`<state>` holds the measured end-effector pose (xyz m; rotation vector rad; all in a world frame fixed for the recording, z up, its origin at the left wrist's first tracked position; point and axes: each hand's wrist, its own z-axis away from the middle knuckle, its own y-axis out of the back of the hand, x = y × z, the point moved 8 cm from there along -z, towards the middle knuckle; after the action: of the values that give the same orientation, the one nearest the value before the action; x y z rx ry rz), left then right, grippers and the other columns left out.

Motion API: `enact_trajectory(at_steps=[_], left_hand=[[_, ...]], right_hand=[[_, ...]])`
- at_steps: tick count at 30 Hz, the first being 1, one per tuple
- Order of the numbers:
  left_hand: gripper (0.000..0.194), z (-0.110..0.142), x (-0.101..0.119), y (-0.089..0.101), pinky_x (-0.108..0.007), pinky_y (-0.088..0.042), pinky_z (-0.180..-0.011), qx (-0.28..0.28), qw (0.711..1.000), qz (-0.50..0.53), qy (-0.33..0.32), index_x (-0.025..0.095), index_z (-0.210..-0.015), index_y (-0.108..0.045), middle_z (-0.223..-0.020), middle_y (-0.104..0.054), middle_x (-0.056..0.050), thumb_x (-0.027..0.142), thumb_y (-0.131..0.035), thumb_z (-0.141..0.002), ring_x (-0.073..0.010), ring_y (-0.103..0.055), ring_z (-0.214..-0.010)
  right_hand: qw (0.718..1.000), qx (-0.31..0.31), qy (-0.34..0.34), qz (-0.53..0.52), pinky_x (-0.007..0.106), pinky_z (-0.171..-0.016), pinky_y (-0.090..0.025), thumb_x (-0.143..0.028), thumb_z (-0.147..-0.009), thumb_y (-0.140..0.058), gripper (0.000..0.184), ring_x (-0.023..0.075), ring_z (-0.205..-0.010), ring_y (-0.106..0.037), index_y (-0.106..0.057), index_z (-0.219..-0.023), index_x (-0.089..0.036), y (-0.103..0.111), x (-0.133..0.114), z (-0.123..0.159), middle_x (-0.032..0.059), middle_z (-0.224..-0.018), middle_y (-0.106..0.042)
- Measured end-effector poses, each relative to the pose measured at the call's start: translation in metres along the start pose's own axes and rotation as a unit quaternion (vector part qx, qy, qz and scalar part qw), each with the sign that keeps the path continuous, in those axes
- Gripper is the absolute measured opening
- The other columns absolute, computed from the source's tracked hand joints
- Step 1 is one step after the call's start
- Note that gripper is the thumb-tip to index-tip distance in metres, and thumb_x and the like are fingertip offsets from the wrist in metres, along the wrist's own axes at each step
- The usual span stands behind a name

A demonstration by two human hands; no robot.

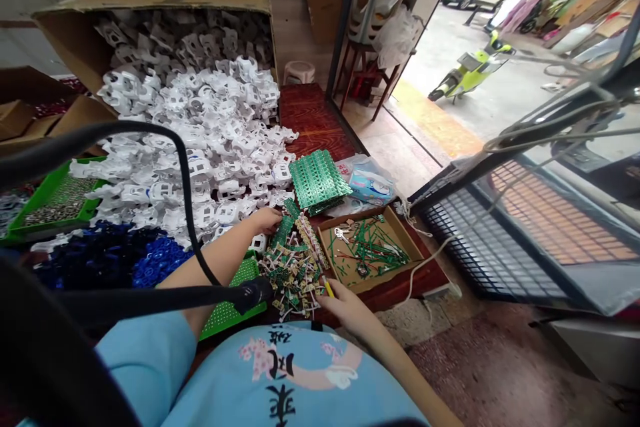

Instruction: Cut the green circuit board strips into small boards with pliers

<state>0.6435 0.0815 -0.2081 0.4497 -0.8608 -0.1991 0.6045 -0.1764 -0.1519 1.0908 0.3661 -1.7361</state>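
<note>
My left hand is closed at the near end of a small green circuit-board panel. In my right hand, a slim tool with a yellow handle points away from me; its tip is too small to make out. Between the hands lies a heap of small circuit boards with short white wires. A strip of joined pale boards runs along the heap's right side. Beyond them rests a stack of green circuit-board panels.
White plastic shells spill from a large carton. Blue parts and a green basket lie left. A shallow cardboard box holds green and red wires at right. A black cable arm crosses the left foreground.
</note>
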Motion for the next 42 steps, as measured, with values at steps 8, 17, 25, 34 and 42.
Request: enact_trajectory(at_steps=[8,17,25,34,42], left_hand=[[0.02,0.013,0.008,0.005,-0.019,-0.038,-0.044,-0.027,0.999,0.03,-0.017,0.016,-0.08,-0.056,-0.053,-0.05,0.002,0.034,-0.049,-0.074,-0.0084,-0.046,-0.044],[0.016,0.02,0.028,0.01,-0.021,-0.039,-0.049,-0.025,0.995,-0.033,-0.095,0.017,-0.08,-0.054,-0.051,-0.052,0.003,0.03,-0.05,-0.072,-0.0106,-0.05,-0.046],[0.024,0.024,0.031,0.009,-0.022,-0.037,-0.045,-0.028,0.992,-0.015,-0.12,0.018,-0.081,-0.053,-0.045,-0.049,0.004,0.04,-0.051,-0.072,-0.0113,-0.047,-0.041],[0.022,0.01,0.032,-0.002,-0.022,-0.036,-0.048,0.022,0.983,-0.097,-0.156,0.017,-0.078,-0.054,-0.057,-0.056,0.0,0.037,-0.046,-0.074,-0.0117,-0.051,-0.049],[0.02,0.006,0.044,-0.004,-0.022,-0.033,-0.049,0.028,0.982,-0.132,-0.134,0.017,-0.068,-0.059,-0.052,-0.056,0.001,0.035,-0.051,-0.065,-0.012,-0.048,-0.048]], right_hand=[[1.0,0.001,-0.009,0.017,0.031,-0.079,-0.038,-0.036,-0.071,-0.051,0.039,0.0218,-0.09,-0.053,-0.054,-0.101,-0.013,-0.001,-0.001,-0.003,0.0083,-0.098,-0.059],[1.0,0.008,-0.018,-0.004,0.031,-0.079,-0.038,-0.036,-0.069,-0.053,0.04,0.0218,-0.09,-0.053,-0.055,-0.102,-0.013,0.002,0.004,-0.004,0.0079,-0.097,-0.06],[1.0,0.008,-0.016,0.013,0.031,-0.079,-0.038,-0.038,-0.07,-0.051,0.04,0.0218,-0.089,-0.052,-0.055,-0.1,-0.013,0.003,0.01,-0.005,0.0074,-0.095,-0.06],[1.0,0.008,-0.018,-0.007,0.03,-0.077,-0.039,-0.034,-0.069,-0.053,0.038,0.0212,-0.087,-0.053,-0.055,-0.1,-0.012,-0.003,0.011,-0.01,0.0084,-0.096,-0.06],[0.999,0.018,-0.017,-0.026,0.031,-0.079,-0.039,-0.036,-0.068,-0.055,0.039,0.0221,-0.089,-0.053,-0.054,-0.1,-0.013,-0.001,0.01,-0.009,0.0078,-0.097,-0.06]])
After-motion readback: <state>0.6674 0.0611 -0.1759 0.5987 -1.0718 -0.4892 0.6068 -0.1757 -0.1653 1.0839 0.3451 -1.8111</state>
